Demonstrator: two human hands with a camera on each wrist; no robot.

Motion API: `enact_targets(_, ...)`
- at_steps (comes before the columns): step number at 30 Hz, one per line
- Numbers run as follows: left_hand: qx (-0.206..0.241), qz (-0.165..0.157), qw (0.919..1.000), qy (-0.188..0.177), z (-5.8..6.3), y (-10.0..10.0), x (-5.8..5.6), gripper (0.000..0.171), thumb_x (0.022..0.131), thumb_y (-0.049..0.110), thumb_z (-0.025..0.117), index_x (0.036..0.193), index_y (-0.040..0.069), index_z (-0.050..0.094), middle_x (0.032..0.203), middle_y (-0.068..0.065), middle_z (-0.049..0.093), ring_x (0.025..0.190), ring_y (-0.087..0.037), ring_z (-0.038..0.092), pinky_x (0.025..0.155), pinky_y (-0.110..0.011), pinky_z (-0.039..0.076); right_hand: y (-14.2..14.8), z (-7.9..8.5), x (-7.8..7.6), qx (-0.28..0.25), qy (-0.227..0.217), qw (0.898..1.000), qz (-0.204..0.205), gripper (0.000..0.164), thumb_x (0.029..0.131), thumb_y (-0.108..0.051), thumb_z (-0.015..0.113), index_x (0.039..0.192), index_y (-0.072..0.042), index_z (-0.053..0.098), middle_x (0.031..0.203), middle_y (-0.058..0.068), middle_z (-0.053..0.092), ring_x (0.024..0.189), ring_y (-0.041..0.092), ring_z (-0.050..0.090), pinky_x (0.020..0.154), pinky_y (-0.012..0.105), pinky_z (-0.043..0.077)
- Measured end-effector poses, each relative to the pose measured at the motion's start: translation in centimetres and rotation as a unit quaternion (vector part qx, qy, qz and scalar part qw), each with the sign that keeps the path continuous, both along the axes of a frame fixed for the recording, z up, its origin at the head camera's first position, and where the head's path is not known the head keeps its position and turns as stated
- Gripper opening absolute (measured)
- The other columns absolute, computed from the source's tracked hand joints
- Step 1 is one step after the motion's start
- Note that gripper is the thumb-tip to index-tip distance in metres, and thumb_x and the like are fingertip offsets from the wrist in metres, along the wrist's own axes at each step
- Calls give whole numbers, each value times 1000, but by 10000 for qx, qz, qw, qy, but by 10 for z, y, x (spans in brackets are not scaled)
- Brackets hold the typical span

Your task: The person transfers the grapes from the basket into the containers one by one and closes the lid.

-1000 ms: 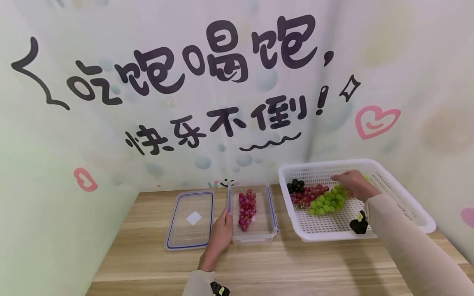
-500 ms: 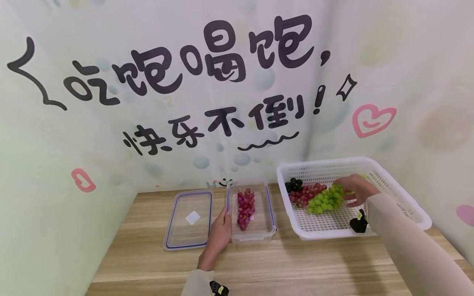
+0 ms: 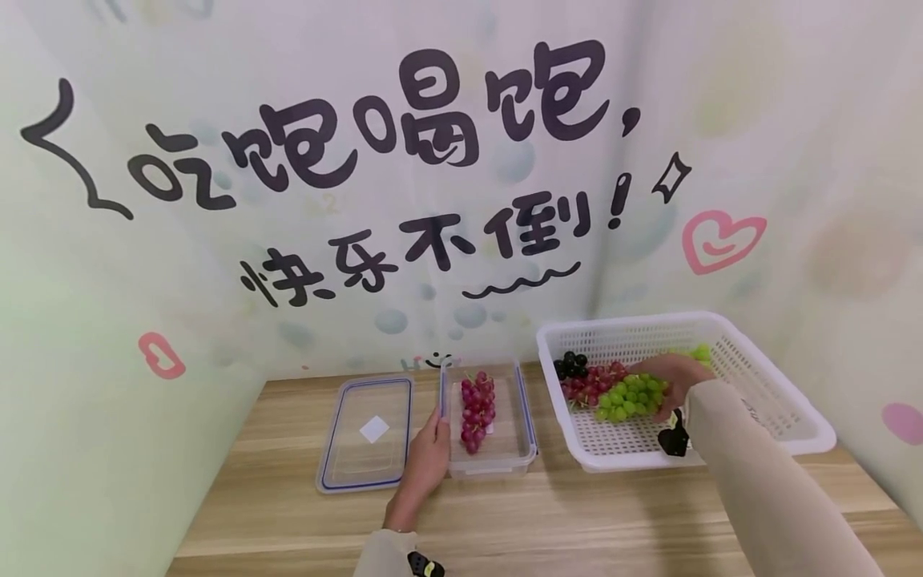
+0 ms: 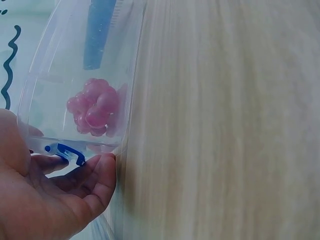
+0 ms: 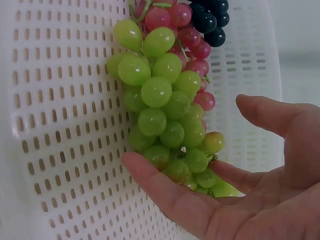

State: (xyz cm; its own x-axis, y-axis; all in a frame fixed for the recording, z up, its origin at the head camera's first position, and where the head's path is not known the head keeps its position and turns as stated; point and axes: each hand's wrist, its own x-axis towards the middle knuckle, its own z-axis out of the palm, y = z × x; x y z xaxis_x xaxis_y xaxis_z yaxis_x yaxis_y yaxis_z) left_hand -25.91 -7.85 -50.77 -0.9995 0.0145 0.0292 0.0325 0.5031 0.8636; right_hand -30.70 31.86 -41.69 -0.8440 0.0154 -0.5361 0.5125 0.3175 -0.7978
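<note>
Green grapes (image 5: 156,92) look smooth and glossy; basket (image 3: 613,462) and box (image 3: 490,464) are plastic; the tabletop (image 4: 225,120), blurred, is perhaps matt wood.

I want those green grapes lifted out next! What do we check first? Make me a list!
1. Lid off the box: ok, it lies on the table to the left.
2. Space in the box: ok, there's bare floor to the right of the red bunch.
3. Left hand holding the box: ok, it's at the left side.
4. Right hand gripping the green grapes: not ok, the thumb stands apart from them.
5. Green grapes free of the red grapes behind: cannot tell, they overlap.
</note>
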Motion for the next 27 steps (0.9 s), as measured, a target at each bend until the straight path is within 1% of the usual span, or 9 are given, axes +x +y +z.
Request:
enact_targets(2, 23, 19, 10000, 11, 0, 0, 0, 50, 108, 24, 36, 152, -1, 34, 150, -25, 43, 139, -43, 39, 111, -58, 34, -3, -2, -3, -43, -47, 10000, 1, 76, 99, -19, 59, 158, -4, 13, 157, 37, -6, 139, 62, 8, 85, 61, 54)
enact_targets(4, 37, 19, 10000, -10, 0, -1, 0, 51, 108, 25, 35, 153, 0, 34, 150, -25, 42, 139, -42, 39, 111, -57, 35, -4, -4, -5, -45, -135, 9998, -168, 75, 100, -23, 57, 157, -2, 12, 156, 38, -5, 139, 62, 9, 85, 61, 54)
enact_targets(9, 66, -27, 9999, -75, 1, 0, -1, 51, 109, 25, 35, 154, 1, 32, 151, -24, 41, 139, -41, 38, 110, -57, 36, -6, -8, -9, 215, -390, 9981, -424, 75, 100, -25, 57, 152, 7, 14, 154, 40, 3, 137, 61, 19, 85, 54, 57)
enact_targets(12, 47, -38, 10000, -57, 1, 0, 0, 51, 109, 25, 35, 153, 0, 32, 151, -25, 41, 139, -42, 38, 111, -57, 35, -6, -9, -9, 389, -436, 9977, -329, 70, 99, -24, 58, 148, 10, 21, 152, 41, 9, 135, 56, 26, 87, 48, 57)
enact_targets(15, 1, -45, 10000, 5, 1, 0, 1, 50, 108, 23, 36, 153, -1, 33, 150, -26, 42, 138, -43, 39, 110, -58, 35, -7, -10, -10, 458, -455, 9978, -161, 65, 99, -22, 58, 145, 12, 27, 150, 42, 13, 133, 52, 32, 89, 45, 57)
enact_targets(20, 12, -32, 10000, 72, 1, 0, 1, 50, 108, 22, 37, 152, -2, 35, 148, -27, 44, 138, -44, 40, 111, -58, 35, -7, -12, -11, 332, -435, 9984, -123, 62, 98, -17, 59, 143, 13, 28, 149, 41, 15, 131, 53, 34, 90, 46, 57)
enact_targets(21, 24, -29, 10000, 74, 1, 0, 1, 50, 108, 22, 37, 152, -2, 35, 148, -27, 44, 138, -44, 40, 111, -58, 35, -8, -13, -12, 343, -426, 9984, -143, 61, 97, -17, 60, 142, 12, 31, 150, 40, 17, 130, 53, 36, 89, 47, 57)
enact_targets(24, 32, -18, 10000, 75, 0, 0, 0, 50, 108, 23, 37, 152, -1, 35, 148, -27, 44, 137, -44, 40, 111, -58, 35, -7, -15, -14, 498, -366, 9979, 174, 60, 97, -17, 59, 142, 12, 31, 148, 40, 20, 129, 51, 37, 87, 45, 58)
enact_targets(27, 41, -3, 10000, 39, -1, 0, 0, 50, 108, 23, 37, 152, -1, 35, 149, -26, 43, 138, -43, 40, 111, -58, 35, -6, -18, -17, 615, -316, 9971, 331, 61, 97, -17, 60, 143, 10, 30, 146, 39, 24, 127, 48, 39, 85, 46, 58)
